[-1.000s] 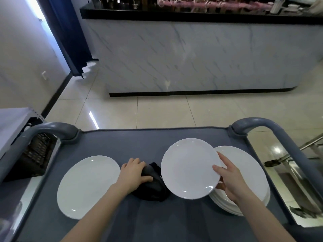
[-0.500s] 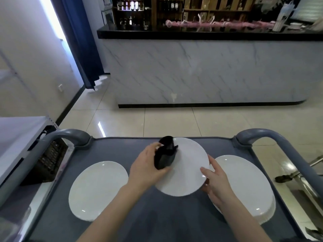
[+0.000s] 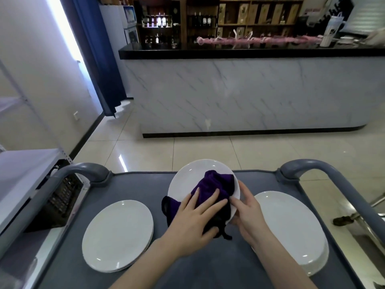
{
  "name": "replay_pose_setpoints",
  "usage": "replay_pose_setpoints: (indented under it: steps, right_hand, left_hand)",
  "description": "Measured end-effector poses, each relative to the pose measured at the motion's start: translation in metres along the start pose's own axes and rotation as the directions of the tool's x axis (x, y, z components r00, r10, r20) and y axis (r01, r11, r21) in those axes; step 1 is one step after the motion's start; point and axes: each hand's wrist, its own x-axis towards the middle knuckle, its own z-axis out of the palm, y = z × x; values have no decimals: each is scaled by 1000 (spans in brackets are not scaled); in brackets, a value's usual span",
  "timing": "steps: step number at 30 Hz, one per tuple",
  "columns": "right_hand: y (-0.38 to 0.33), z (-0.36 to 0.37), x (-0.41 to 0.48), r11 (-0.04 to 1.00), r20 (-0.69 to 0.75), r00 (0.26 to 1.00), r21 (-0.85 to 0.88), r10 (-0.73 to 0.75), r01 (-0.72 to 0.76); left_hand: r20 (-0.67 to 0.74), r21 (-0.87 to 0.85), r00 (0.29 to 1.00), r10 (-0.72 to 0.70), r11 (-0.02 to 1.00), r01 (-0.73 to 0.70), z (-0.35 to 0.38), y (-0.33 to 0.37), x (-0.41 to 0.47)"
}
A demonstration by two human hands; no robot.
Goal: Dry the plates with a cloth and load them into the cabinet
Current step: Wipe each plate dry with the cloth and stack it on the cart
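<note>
Left hand (image 3: pixel 191 224) flat on purple cloth (image 3: pixel 216 184); right hand (image 3: pixel 248 213) grips white plate (image 3: pixel 185 180) rim, perhaps thinly. Hard wipe may knock it loose.

Plate (image 3: pixel 187 182): white glazed ceramic, smooth, glossy, small light glints near the rim.
Cloth (image 3: pixel 216 184) on the plate: dark purple, soft napped fabric, matt, crumpled.
Left stack (image 3: pixel 117 234) and right stack (image 3: pixel 291 226), either side of the plate: same white glaze, shiny.
Worktop (image 3: pixel 133 190) under the plate: grey, matt, looks plastic.
Handle rails (image 3: pixel 83 170) flanking the plate: smooth grey, dull sheen.
Floor (image 3: pixel 208 149) beyond the plate: pale tiles, polished, mirror-like reflections.
Bar front (image 3: pixel 250 94) beyond the plate: marble-look panel, smooth, satin. Bar top (image 3: pixel 229 54): black, glossy.
Curtain (image 3: pixel 100 59): blue cloth, matt folds.
Shelving (image 3: pixel 260 11): brown wood.
</note>
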Motion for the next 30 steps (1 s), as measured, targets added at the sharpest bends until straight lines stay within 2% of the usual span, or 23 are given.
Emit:
replay_pose_setpoints:
  steps: [6,9,12,15,18,22,26,30]
  right_hand:
    - [-1,2,-10,998,83,997,-60,7,-1]
    - [-1,-1,-13,999,64,998,-50,-1,4]
    - [-9,-6,-10,999,18,999,-17,-42,42]
    - [-15,-8,-7,998,-20,998,4,-67,67]
    - [-16,-5,-3,997,-50,997,42,-66,68]
    - [-11,6,-2,998,-2,999,36,-45,45]
    - [-10,9,-6,999,27,1000,30,-13,12]
    - [-11,13,-19,994,193,980,-86,-44,61]
  left_hand:
    - [-31,82,989,-142,986,144,-5,-17,30]
    - [-65,76,962,-267,959,272,-15,-36,38]
    - [-104,53,944,-314,946,320,-20,-50,26]
    - [-126,-40,952,-277,961,274,-18,-46,2]
    - [-134,-44,976,-169,985,165,-12,-25,-20]
    - [-134,-61,990,-38,998,30,-5,15,-20]
    - [-174,-53,983,-56,997,47,-16,16,4]
    - [-192,104,975,-113,985,135,-34,-5,31]
